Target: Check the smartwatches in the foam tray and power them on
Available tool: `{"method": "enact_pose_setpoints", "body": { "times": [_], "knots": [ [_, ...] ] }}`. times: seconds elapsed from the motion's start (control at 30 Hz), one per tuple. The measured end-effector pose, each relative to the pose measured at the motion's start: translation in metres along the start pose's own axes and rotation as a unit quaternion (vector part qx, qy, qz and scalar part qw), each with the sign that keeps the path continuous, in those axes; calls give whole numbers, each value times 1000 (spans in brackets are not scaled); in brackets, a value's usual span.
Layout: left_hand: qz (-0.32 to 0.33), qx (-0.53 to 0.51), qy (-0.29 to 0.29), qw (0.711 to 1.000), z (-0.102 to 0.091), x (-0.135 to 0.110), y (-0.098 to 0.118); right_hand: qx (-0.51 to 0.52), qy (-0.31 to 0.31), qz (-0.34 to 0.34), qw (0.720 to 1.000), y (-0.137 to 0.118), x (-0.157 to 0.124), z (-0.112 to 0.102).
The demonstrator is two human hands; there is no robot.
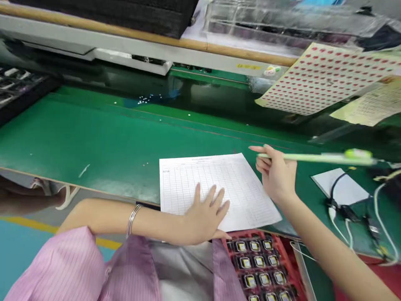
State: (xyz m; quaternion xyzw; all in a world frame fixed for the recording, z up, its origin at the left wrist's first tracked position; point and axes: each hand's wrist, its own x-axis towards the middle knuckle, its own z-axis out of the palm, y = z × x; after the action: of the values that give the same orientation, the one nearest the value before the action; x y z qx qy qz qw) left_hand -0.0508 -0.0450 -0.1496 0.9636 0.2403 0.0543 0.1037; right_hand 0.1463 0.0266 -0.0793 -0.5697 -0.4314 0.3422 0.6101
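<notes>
L hand [204, 219], fingers spread, gripping nothing, rests on form [235, 183], 5 o'clock off ctr: prob. light, limp; pin near edge. R hand [278, 173], fingers curled, 2 o'clock from L, pinches pen [308, 157]: prob. light, stiff; hold near tip.

Gridded sheet [241, 190] flat, seemingly mostly blank; green pen [316, 158] raised.

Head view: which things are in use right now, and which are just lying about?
In use:
- form, under the spread left hand
- pen, held in the right hand

Seemingly just lying about:
- slip, on the table at the right
- cables, beside the slip
- tray of parts, below the form; neither hand holds it
</notes>
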Motion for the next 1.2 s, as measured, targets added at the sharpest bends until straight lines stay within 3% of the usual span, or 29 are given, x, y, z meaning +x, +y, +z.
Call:
{"method": "enact_pose_setpoints", "body": {
  "times": [0.1, 0.17, 0.27, 0.37, 0.57, 0.9, 1.2],
  "knots": [
    [-14, 36, 3, 999, -3, 8, 6, -48, -168, 8, 985, -29, 9, 22],
    [-8, 57, 10, 998, -9, 11, 8, -66, -244, 13, 967, -37, 13, 38],
    [-2, 94, 17, 995, -21, 15, 7, -60, -280, 13, 958, -26, 14, 62],
    [-38, 100, -4, 994, -32, 18, 1, -54, -310, 60, 947, 4, 9, 81],
    [-106, 59, -118, 986, -36, 20, -17, -30, -305, 122, 944, 41, 1, 98],
    [-75, 25, -104, 991, -28, 18, -29, -64, -299, 133, 943, 51, 11, 104],
    [-72, 53, -75, 993, -29, 10, -28, -16, -295, 208, 932, 46, -20, 117]
  ]
}}
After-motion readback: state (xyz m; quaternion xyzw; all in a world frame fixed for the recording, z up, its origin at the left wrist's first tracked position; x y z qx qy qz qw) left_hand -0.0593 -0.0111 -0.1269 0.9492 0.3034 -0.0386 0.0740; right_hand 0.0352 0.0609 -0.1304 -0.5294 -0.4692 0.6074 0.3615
